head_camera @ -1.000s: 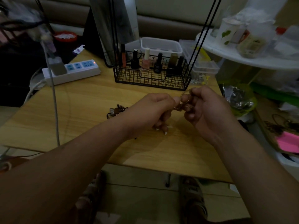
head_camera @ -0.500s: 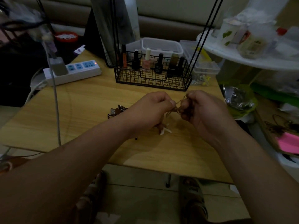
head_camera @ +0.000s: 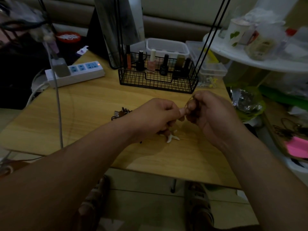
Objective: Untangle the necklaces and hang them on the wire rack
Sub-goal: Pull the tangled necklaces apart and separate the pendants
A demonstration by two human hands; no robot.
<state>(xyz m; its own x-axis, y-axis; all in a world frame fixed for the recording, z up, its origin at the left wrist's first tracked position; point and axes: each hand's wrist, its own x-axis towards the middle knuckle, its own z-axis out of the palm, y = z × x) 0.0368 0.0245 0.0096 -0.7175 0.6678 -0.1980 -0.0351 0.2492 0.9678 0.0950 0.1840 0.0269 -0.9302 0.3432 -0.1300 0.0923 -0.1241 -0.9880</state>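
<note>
**Knot being worked above the table; nothing seen on the rack yet**

Since half a second ago the hands have closed together. The short span of chain that showed between them is now covered, and the fingertips touch.

Left hand (head_camera: 155, 117): fingers curled, thumb and forefinger pinching the chain necklace (head_camera: 191, 98).

Right hand (head_camera: 211, 117): also curled tight on the same chain, with a thin strand showing at its far edge.

In my judgement the close grip gives both hands purchase on a single knot. Holding it just above the table (head_camera: 83, 110) keeps slack off the strand.

A white pendant (head_camera: 172, 138) lies on the table under the near side of the left hand. It is probably on the chain being worked, though the link is hidden. A dark tangled bundle (head_camera: 121, 113) lies on the table just left of the left wrist, apart from the chain and apparently waiting its turn.

Containers:
- The wire rack (head_camera: 210, 39) stands at the far side of the table. Its mesh basket base (head_camera: 155, 81) holds a row of upright nail-polish bottles (head_camera: 152, 63).
- No necklace shows on the part of the uprights in view, and their tops are out of frame.
- A white tub (head_camera: 167, 47) sits behind the basket; its contents cannot be told.
- A clear lidded box (head_camera: 212, 68) sits to the far right, its contents indistinct.

The task appears to be at an early stage.
</note>
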